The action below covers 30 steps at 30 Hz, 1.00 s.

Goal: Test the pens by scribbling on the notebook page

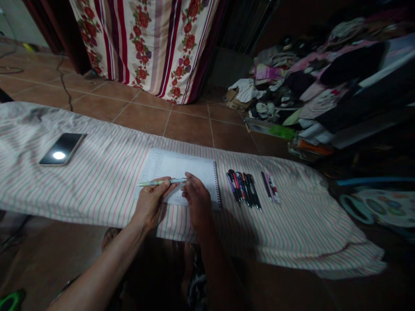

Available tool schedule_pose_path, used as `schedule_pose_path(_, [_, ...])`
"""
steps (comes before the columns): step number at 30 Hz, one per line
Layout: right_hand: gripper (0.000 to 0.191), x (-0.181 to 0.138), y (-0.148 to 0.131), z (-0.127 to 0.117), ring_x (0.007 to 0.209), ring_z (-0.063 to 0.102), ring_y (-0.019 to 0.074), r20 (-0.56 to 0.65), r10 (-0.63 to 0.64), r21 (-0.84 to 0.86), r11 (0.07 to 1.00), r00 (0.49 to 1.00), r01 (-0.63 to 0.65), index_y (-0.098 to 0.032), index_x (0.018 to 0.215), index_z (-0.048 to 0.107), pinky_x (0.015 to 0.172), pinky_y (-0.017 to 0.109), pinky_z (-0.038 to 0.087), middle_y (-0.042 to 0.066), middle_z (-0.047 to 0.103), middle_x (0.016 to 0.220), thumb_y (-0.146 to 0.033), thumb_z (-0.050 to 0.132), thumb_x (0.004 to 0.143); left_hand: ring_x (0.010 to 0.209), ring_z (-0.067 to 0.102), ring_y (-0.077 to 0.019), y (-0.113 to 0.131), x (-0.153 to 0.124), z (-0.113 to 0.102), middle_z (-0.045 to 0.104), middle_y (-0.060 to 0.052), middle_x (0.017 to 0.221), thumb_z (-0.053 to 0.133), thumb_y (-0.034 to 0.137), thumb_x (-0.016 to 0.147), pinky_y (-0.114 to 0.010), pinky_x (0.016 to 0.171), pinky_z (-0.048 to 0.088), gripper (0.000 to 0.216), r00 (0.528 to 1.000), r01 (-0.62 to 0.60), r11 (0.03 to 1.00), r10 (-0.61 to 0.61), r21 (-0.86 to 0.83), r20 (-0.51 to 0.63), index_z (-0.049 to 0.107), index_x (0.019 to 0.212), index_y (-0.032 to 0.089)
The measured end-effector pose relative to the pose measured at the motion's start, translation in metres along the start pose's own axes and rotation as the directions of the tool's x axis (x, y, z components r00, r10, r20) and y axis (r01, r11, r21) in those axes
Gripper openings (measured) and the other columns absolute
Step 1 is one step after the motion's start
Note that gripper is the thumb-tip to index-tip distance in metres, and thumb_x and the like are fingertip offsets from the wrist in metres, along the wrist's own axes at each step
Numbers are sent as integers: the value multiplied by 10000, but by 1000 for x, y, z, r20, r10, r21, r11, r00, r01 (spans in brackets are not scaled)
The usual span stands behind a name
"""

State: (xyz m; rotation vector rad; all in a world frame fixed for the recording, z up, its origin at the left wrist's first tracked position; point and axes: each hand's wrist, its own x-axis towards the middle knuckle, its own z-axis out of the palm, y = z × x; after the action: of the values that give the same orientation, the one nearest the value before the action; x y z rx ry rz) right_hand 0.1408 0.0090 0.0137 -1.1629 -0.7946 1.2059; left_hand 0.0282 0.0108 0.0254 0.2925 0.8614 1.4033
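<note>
A pale green pen (pixel 145 184) lies level above an open notebook. My left hand (pixel 152 198) pinches it near the middle between thumb and fingers. At the pen's right end, my right hand (pixel 197 194) has its fingers closed round the tip, partly hiding it. Beneath both hands, the spiral notebook (pixel 201 166) shows faint writing on its page, with the coil along its right side. Right of the notebook lies a row of several pens (pixel 243 188), dark, purple and red. A smaller group of pens (pixel 270 186) sits further right.
A striped cloth (pixel 106 172) covers the long, low surface. On its left lies a phone (pixel 62 149) reflecting a bright light. Beyond hangs a floral curtain (pixel 142 43) above the tiled floor (pixel 188 125). Piled clothes (pixel 311 77) and a blue-edged chair (pixel 356 209) are at right.
</note>
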Motion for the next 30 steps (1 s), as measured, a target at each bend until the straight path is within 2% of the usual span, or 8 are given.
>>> schedule_pose_path(1, [392, 0, 0, 0, 615, 539, 100, -1, 30, 39, 999, 1000, -30, -203, 1032, 593, 566, 230, 432, -9, 615, 722, -431, 635, 716, 756, 679, -141, 0, 0, 0, 699, -50, 743, 758, 113, 619, -250, 843, 530, 134, 1000, -3, 1000, 3, 8, -1, 678, 720, 77])
schedule_pose_path(3, [352, 0, 0, 0, 586, 530, 93, -13, 67, 46, 997, 998, -66, -186, 920, 604, 530, 219, 414, 1, 623, 720, -470, 628, 715, 732, 678, -136, 1, 0, -1, 699, -46, 717, 762, 115, 612, -254, 842, 530, 139, 1000, 6, 1000, -5, 29, -9, 677, 715, 80])
schedule_pose_path(5, [329, 1, 1, -2, 537, 492, 82, -20, 79, -35, 996, 997, -79, -166, 746, 598, 485, 207, 376, -3, 603, 650, -490, 632, 702, 705, 677, -131, 2, 0, -2, 698, -41, 690, 765, 112, 605, -251, 827, 533, 149, 1000, 21, 999, -20, 49, -13, 678, 722, 84])
schedule_pose_path(7, [334, 2, 1, -3, 507, 458, 78, 1, 78, -123, 989, 997, -77, -161, 659, 583, 461, 205, 344, -13, 573, 590, -489, 638, 692, 693, 678, -131, 2, -1, -3, 700, -41, 677, 768, 110, 601, -242, 809, 538, 160, 1000, 29, 998, -29, 63, -11, 677, 730, 87])
schedule_pose_path(12, [279, 4, 3, -6, 511, 429, 78, 39, 38, -162, 986, 999, -31, -171, 648, 584, 501, 218, 345, -25, 566, 582, -441, 622, 708, 671, 679, -129, 3, -3, -4, 706, -53, 683, 753, 94, 613, -224, 766, 545, 157, 999, 48, 994, -47, 95, -15, 670, 747, 90])
schedule_pose_path(20, [183, 6, 6, -4, 565, 464, 97, 46, -30, -186, 982, 998, 38, -189, 719, 607, 565, 236, 376, -31, 599, 627, -369, 630, 700, 673, 676, -125, 4, 0, -5, 691, -42, 693, 739, 84, 628, -241, 798, 544, 95, 998, 30, 997, -27, 71, -48, 670, 694, 76])
schedule_pose_path(27, [287, 4, 5, 0, 614, 532, 107, 64, 94, -91, 992, 993, -88, -177, 744, 622, 572, 233, 433, 14, 643, 700, -458, 640, 693, 670, 675, -124, 6, 1, -8, 695, -37, 679, 772, 122, 592, -217, 766, 539, 170, 997, 27, 996, -20, 91, -71, 668, 720, 83])
schedule_pose_path(30, [331, 3, 4, 1, 572, 516, 97, 39, 123, -81, 990, 992, -119, -166, 700, 614, 547, 230, 423, 16, 637, 671, -495, 649, 674, 649, 677, -137, 7, -1, -9, 703, -45, 663, 801, 168, 553, -231, 738, 543, 246, 998, 31, 991, -23, 134, -59, 667, 744, 89])
